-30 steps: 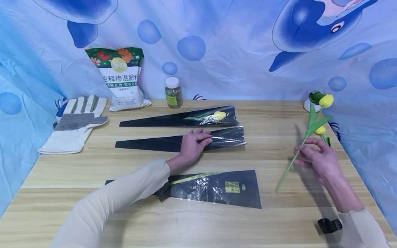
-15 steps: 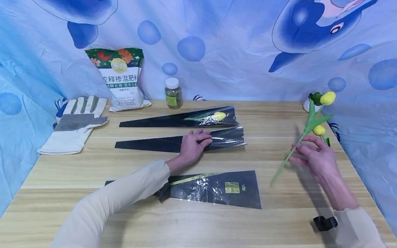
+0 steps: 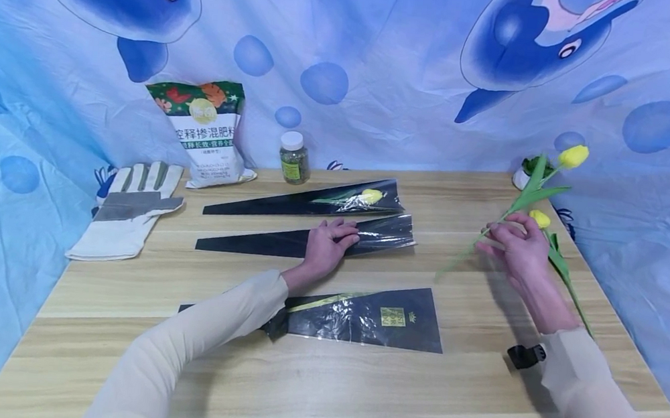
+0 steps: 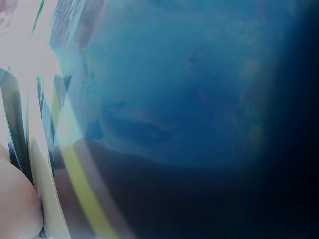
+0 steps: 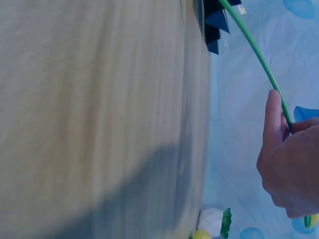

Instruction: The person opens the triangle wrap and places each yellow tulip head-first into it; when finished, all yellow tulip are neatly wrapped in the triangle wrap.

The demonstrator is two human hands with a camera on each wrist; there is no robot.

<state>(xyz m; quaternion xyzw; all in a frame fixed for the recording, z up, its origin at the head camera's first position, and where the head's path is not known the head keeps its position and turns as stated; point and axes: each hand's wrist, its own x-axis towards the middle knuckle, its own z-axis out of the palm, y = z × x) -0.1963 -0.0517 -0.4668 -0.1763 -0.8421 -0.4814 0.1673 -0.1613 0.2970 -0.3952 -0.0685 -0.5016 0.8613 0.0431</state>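
Note:
In the head view my right hand pinches the stem of a yellow tulip between thumb and fingers. Its bloom points up and away, its stem tip down and left. The right wrist view shows the green stem running out past the fingers of that hand. My left hand rests on a narrow black flower sleeve, fingers pressing near its clear, wide end. Behind it lies another sleeve with a yellow tulip inside. A third sleeve, with gold print, lies in front, partly under the left forearm.
A second loose tulip lies at the table's right side, near a small potted plant. A glove, a fertilizer bag and a jar stand or lie at the back left. A blue curtain closes the back.
My right hand has moved left and slightly away with the tulip, its stem tip swinging toward the middle sleeve's wide end. The left hand stays in place.

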